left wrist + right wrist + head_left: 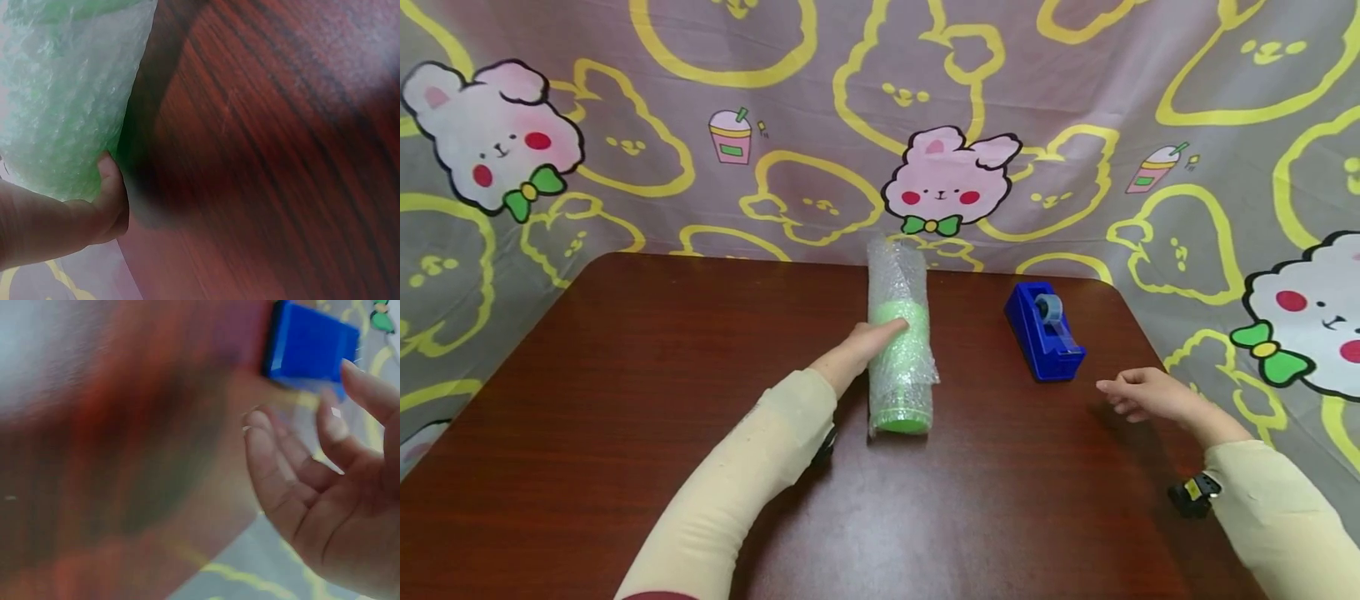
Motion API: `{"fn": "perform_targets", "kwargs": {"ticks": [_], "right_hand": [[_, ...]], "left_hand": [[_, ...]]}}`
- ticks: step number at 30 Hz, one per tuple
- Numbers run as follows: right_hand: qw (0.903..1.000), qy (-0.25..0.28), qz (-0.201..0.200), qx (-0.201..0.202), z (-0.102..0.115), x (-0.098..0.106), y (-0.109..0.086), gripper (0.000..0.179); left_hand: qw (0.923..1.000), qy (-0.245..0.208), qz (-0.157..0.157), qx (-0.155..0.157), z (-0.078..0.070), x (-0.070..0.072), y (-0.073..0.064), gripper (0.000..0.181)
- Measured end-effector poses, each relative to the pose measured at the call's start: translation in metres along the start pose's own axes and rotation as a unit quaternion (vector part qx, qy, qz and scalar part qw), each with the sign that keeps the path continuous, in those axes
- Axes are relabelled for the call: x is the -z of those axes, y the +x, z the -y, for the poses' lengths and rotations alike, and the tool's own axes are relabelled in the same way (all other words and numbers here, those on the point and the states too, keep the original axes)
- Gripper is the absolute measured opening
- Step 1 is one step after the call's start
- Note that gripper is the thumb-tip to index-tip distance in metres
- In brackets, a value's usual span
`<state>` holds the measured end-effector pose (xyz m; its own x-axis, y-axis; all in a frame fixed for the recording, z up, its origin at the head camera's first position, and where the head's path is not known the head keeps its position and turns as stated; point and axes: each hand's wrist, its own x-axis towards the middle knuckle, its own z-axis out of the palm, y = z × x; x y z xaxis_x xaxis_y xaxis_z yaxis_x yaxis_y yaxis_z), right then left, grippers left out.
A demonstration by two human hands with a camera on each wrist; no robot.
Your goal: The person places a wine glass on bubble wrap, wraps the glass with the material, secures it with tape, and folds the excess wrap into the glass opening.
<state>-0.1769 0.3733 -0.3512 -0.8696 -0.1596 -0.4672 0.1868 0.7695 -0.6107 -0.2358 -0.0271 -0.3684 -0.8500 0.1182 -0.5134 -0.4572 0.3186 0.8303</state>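
A green cylinder in clear bubble wrap (904,375) lies lengthwise on the brown table, its green end toward me. The left hand (880,335) grips it around the middle from the left, thumb over the top; the other fingers are hidden in the head view. In the left wrist view, the left hand (94,212) is against the wrapped cylinder (56,112). At the right, the right hand (1153,393) hovers over the table with loosely curled fingers, holding nothing visible. Nearest to it is a blue tape dispenser (1047,333) with a roll of clear tape.
The dark wooden table (647,375) has rounded far corners. A grey curtain (820,108) with rabbit and yellow outline prints hangs behind it and along both sides. A black wrist device (1195,493) sits under the right forearm.
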Motion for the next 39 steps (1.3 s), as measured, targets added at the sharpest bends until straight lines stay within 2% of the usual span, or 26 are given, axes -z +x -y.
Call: {"fn": "perform_targets", "kwargs": {"ticks": [3,8,10,15,18,21,24,28,31,34,37,39], "right_hand": [[0.9992,-0.033,0.018,0.009,0.024,-0.001,-0.004,0.041],[0.9944,-0.062,0.052,0.068,0.065,-0.002,-0.009,0.032],[0.9916,-0.064,0.059,0.095,0.079,-0.002,-0.010,0.029],[0.9846,-0.024,0.095,0.145,0.105,-0.003,-0.009,0.029],[0.9774,-0.013,0.107,0.182,0.121,-0.006,0.000,0.033],[0.9720,0.002,0.101,0.212,0.142,-0.012,0.014,0.038],[0.9652,0.038,0.088,0.243,0.163,-0.022,0.033,0.041],[0.9495,0.096,0.089,0.285,0.191,-0.038,0.055,0.044],[0.9406,0.133,0.104,0.294,0.208,-0.051,0.069,0.045],[0.9366,0.172,0.120,0.280,0.222,-0.063,0.082,0.044],[0.9352,0.198,0.131,0.263,0.230,-0.074,0.094,0.044],[0.9380,0.200,0.133,0.250,0.232,-0.080,0.101,0.045]], "left_hand": [[1.0000,-0.006,-0.002,0.001,0.002,0.003,0.000,0.091],[0.9999,-0.016,0.001,-0.002,0.003,0.006,0.000,0.093],[0.9999,-0.016,0.000,-0.004,0.003,0.007,0.001,0.094],[0.9998,-0.018,-0.007,-0.001,0.005,0.010,0.001,0.094],[0.9997,-0.021,-0.016,-0.002,0.006,0.010,0.002,0.092],[0.9993,-0.019,-0.031,-0.004,0.007,0.009,0.001,0.089],[0.9988,-0.011,-0.045,-0.011,0.007,0.007,0.000,0.085],[0.9981,-0.008,-0.056,-0.023,0.007,0.004,-0.001,0.089],[0.9973,-0.009,-0.068,-0.027,0.008,0.002,-0.001,0.095],[0.9960,-0.003,-0.083,-0.032,0.008,0.000,-0.002,0.098],[0.9943,0.012,-0.096,-0.045,0.009,-0.002,-0.004,0.094],[0.9927,0.027,-0.103,-0.056,0.009,-0.004,-0.004,0.090]]}}
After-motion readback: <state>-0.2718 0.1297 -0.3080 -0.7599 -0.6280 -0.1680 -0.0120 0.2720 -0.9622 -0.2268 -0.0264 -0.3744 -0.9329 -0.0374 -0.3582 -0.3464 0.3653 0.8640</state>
